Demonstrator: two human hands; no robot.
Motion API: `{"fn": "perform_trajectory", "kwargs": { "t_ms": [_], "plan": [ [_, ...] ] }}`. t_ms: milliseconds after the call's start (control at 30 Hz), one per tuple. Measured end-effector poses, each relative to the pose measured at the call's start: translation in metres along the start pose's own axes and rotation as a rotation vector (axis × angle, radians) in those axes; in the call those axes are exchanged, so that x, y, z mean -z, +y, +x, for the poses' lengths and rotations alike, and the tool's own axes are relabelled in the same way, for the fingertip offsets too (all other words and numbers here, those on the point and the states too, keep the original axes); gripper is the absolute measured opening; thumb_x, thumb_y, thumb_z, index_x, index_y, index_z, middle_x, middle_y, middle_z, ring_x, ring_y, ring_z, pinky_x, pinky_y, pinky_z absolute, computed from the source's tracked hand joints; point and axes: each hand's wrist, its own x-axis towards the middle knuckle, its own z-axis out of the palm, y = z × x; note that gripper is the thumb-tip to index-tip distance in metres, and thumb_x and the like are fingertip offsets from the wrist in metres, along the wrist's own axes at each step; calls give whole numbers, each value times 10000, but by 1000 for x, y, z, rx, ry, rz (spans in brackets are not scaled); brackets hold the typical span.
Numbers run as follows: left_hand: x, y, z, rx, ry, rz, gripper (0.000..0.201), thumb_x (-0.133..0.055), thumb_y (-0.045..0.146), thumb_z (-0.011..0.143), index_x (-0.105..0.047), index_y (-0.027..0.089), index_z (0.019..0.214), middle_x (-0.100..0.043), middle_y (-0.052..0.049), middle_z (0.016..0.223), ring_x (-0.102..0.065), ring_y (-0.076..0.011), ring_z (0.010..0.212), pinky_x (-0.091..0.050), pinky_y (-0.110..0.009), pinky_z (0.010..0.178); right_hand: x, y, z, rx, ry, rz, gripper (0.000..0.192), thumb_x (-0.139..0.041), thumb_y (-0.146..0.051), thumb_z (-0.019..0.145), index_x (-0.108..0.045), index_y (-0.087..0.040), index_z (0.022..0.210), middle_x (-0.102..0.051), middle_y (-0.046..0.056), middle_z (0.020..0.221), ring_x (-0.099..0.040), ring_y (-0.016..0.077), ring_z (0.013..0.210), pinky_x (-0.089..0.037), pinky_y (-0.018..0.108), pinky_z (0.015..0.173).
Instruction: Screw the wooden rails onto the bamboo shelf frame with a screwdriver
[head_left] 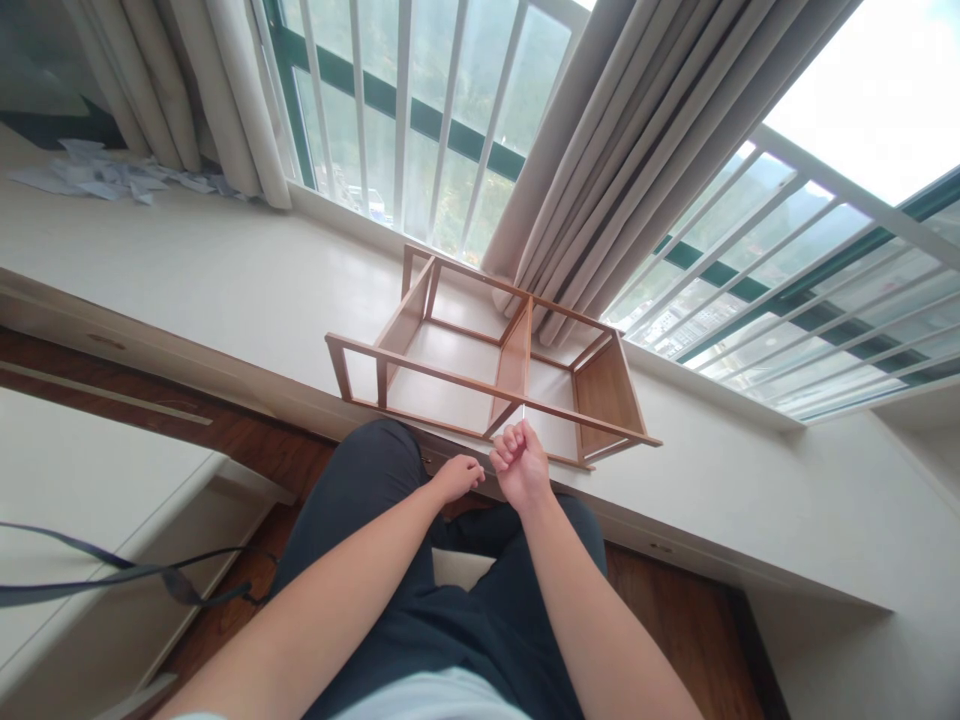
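A brown wooden shelf frame lies on its side on the white window ledge, its open bays facing up. At its near long rail, my right hand is closed with a pinch on a thin light rod, whose tip meets the rail near the middle panel. What kind of tool the rod is cannot be made out. Just left and below, my left hand hovers over my lap with its fingers curled together; anything inside them is hidden.
The white ledge runs below barred windows. Grey curtains hang down behind the frame. Crumpled paper pieces lie at the far left. A dark strap hangs over the white furniture at the lower left.
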Motion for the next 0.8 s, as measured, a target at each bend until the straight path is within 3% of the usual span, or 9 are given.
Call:
{"fn": "perform_trajectory", "kwargs": {
  "t_ms": [333, 800],
  "plan": [
    [6, 10, -9, -28, -25, 30, 336, -572, 447, 802, -715, 151, 733, -656, -30, 635, -580, -160, 594, -425, -260, 593, -1, 2, -3, 31, -78, 16, 387, -532, -385, 988, -362, -223, 680, -303, -52, 639, -225, 113, 501, -275, 183, 398],
    [6, 9, -8, -29, -29, 29, 362, -570, 478, 800, -704, 148, 738, -656, -37, 647, -582, -169, 613, -433, -267, 610, 1, 5, -4, 41, -98, 126, 355, -549, -377, 989, -394, -229, 706, -291, -51, 643, -215, 126, 521, -268, 183, 407]
  ]
}}
